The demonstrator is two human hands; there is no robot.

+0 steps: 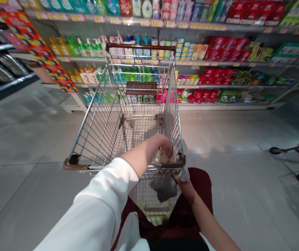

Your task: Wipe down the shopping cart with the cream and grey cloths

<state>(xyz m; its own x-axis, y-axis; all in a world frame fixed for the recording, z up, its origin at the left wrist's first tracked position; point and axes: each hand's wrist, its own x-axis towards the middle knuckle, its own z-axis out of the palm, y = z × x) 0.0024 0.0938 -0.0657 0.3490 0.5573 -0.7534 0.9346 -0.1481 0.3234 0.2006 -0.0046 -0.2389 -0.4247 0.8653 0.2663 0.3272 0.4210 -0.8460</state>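
Observation:
My left hand (161, 146), in a white sleeve (92, 209), reaches over the near rim of a wire shopping cart (128, 118). Its fingers press down on a crumpled cream cloth item (163, 157) lying at the cart's near end, and they seem to grip it. My right hand (186, 188) is below the brown cart handle (175, 163). It pinches a white fabric corner (183, 174) beside a grey dotted cloth (163, 186) that hangs by the cart's near end. The exact link between these fabrics is hidden.
Shelves of bottled and boxed household goods (191, 59) stand beyond the cart's far end. A metal display rack (0, 66) stands at left, and a low wheeled frame (296, 160) at right. A yellowish item (152, 212) lies on the cart's lower level.

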